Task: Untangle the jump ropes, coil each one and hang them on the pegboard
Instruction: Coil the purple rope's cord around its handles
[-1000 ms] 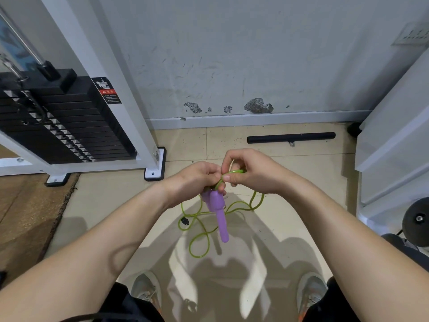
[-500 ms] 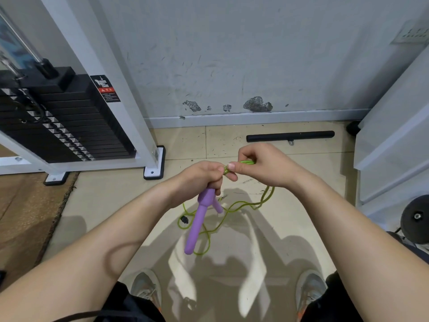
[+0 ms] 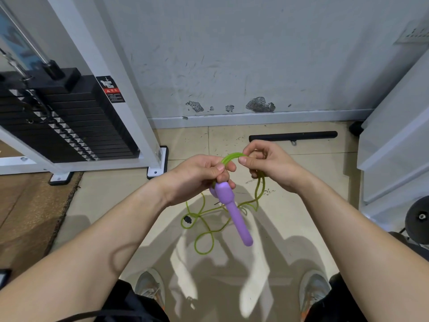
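Green rope (image 3: pixel 232 156): coiling begun. Left hand (image 3: pixel 197 175) grips loops above purple handle (image 3: pixel 234 212); right hand (image 3: pixel 267 163) pinches the cord beside it. Remainder trails below; hanging outstanding.

1. Scuffed grey wall (image 3: pixel 232 54), paint chipped low down, beyond the right hand (image 3: pixel 271 166).
2. Black weight stack (image 3: pixel 69 122) left of the left hand (image 3: pixel 197 177).
3. Beige tiled floor (image 3: pixel 185 138) beneath both.
4. Brown mat (image 3: pixel 27 217) further left.

The thin lime-green cord (image 3: pixel 229 156) arches between the left hand (image 3: pixel 197 177) and right hand (image 3: pixel 271 168); the rest trails in loose loops to the floor (image 3: pixel 111 205). One lilac handle (image 3: pixel 235 214) slants down-right from the left hand; a second handle (image 3: pixel 212 192) peeks behind its bulbous top.
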`<state>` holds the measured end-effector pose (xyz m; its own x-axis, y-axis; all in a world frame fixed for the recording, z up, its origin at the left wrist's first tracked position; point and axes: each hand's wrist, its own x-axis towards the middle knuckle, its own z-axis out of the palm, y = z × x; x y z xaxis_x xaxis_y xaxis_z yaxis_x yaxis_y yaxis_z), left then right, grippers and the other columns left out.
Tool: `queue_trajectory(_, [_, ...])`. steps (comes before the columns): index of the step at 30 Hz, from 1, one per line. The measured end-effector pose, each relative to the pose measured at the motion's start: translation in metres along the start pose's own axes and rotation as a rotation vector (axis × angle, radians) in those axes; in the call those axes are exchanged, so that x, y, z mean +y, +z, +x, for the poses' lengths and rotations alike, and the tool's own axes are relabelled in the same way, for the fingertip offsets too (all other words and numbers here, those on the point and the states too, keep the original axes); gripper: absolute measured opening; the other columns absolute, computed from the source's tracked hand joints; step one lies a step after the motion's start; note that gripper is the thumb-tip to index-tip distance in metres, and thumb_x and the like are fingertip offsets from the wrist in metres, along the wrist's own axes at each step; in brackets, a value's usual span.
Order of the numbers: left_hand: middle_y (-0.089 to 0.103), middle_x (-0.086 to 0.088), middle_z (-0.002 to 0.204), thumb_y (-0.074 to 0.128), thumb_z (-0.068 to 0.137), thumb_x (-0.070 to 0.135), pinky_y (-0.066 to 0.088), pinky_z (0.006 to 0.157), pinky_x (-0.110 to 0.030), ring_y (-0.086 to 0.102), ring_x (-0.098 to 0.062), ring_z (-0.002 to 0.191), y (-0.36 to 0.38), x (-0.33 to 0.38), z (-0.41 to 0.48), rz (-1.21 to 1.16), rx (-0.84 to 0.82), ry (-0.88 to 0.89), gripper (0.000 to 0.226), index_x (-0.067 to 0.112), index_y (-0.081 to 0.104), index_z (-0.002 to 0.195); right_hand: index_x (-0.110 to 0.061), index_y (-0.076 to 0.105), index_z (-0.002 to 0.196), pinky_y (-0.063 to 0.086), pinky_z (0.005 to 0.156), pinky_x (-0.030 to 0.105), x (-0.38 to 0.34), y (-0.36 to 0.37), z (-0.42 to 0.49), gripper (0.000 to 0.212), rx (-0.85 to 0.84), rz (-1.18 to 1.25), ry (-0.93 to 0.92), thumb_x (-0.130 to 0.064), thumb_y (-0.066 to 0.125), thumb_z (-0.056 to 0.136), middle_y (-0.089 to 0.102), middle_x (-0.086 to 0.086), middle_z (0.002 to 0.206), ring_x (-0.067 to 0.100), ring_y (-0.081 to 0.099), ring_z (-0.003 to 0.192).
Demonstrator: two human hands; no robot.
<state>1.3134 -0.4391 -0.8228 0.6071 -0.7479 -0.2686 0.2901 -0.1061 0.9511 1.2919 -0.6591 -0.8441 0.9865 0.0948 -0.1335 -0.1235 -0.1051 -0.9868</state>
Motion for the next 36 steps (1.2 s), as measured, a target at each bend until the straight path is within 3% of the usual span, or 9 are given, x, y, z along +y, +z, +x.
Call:
queue_trajectory(4, [0.058,0.002,0.068,0.049,0.095,0.018,0.047,0.093,-0.044,0.068,-0.025,0.095,-0.001,0.002,-0.001,-0.008,0.074,-0.009,0.02,0.006,0.059,0.108,-0.017,0.055,0.091,0.042,0.059,0.029,0.004,0.013,0.001,0.009,-0.004,0.062,0.155,-0.013,0.062,0.096,0.049,0.001,0.066,0.016,0.046,0.055])
queue_trajectory(10, [0.048,0.005,0.058,0.035,0.108,0.012,0.05,0.072,-0.026,0.059,-0.025,0.075,-0.002,0.003,0.0,-0.088,0.347,-0.059,0.027,0.006,0.058,0.098,-0.011,0.059,0.102,0.042,0.054,0.029,0.007,0.025,-0.001,0.004,0.025,0.181,0.112,-0.009,0.057,0.099,0.056,0.006,0.074,0.019,0.047,0.055])
queue_trajectory(14, [0.038,0.006,0.057,0.037,0.109,0.033,0.048,0.079,-0.037,0.056,-0.02,0.066,0.0,0.001,0.002,-0.023,0.32,-0.093,0.032,0.011,0.053,0.092,-0.007,0.066,0.097,0.038,0.047,0.026,0.009,0.032,0.0,0.007,0.12,-0.043,0.115,-0.013,0.065,0.095,0.062,0.005,0.071,0.015,0.048,0.05])
queue_trajectory(18, [0.037,0.004,0.057,0.037,0.109,0.027,0.042,0.087,-0.043,0.056,-0.02,0.067,0.007,-0.003,0.002,-0.047,0.277,-0.076,0.031,0.009,0.055,0.091,-0.014,0.071,0.09,0.037,0.044,0.02,0.007,0.039,-0.002,0.007,0.138,-0.325,0.058,-0.019,0.067,0.093,0.068,0.005,0.068,0.012,0.051,0.047])
queue_trajectory(21, [0.045,0.003,0.059,0.036,0.109,0.023,0.04,0.077,-0.039,0.054,-0.021,0.068,0.012,-0.005,0.004,-0.087,0.325,-0.037,0.031,0.008,0.056,0.09,-0.018,0.073,0.085,0.044,0.051,0.023,0.005,0.048,-0.005,0.011,0.131,-0.473,0.042,-0.022,0.065,0.092,0.071,0.006,0.071,0.01,0.051,0.048])
queue_trajectory(25, [0.067,0.002,0.073,0.038,0.109,0.029,0.04,0.062,-0.028,0.062,-0.012,0.066,0.013,-0.006,0.005,-0.067,0.453,-0.026,0.032,0.014,0.059,0.09,-0.027,0.075,0.088,0.05,0.062,0.039,-0.005,0.048,-0.009,0.027,0.028,-0.518,-0.005,-0.012,0.053,0.093,0.069,0.016,0.081,0.015,0.049,0.057])
queue_trajectory(29, [0.077,0.002,0.083,0.038,0.109,0.029,0.05,0.05,-0.025,0.068,-0.012,0.062,0.017,-0.003,0.002,-0.106,0.551,0.034,0.034,0.01,0.064,0.099,-0.056,0.065,0.104,0.045,0.062,0.03,-0.019,0.04,-0.012,0.054,-0.127,-0.52,0.016,-0.007,0.045,0.095,0.055,0.009,0.076,0.015,0.047,0.059])
queue_trajectory(33, [0.078,-0.001,0.097,0.041,0.107,0.032,0.053,0.068,-0.031,0.07,-0.012,0.079,0.022,-0.006,0.001,-0.135,0.591,0.052,0.034,0.01,0.067,0.107,-0.04,0.067,0.124,0.045,0.056,0.026,-0.023,0.034,-0.011,0.051,-0.192,-0.468,0.102,-0.005,0.04,0.098,0.048,-0.004,0.07,0.015,0.04,0.058])
queue_trajectory(36, [0.076,0.004,0.111,0.044,0.106,0.034,0.056,0.077,-0.034,0.073,-0.014,0.088,0.024,-0.009,0.0,-0.179,0.574,0.051,0.032,0.014,0.067,0.117,-0.006,0.07,0.097,0.036,0.061,0.033,-0.019,0.036,-0.01,0.026,-0.107,-0.47,0.081,-0.004,0.045,0.096,0.045,-0.006,0.056,0.018,0.037,0.059])
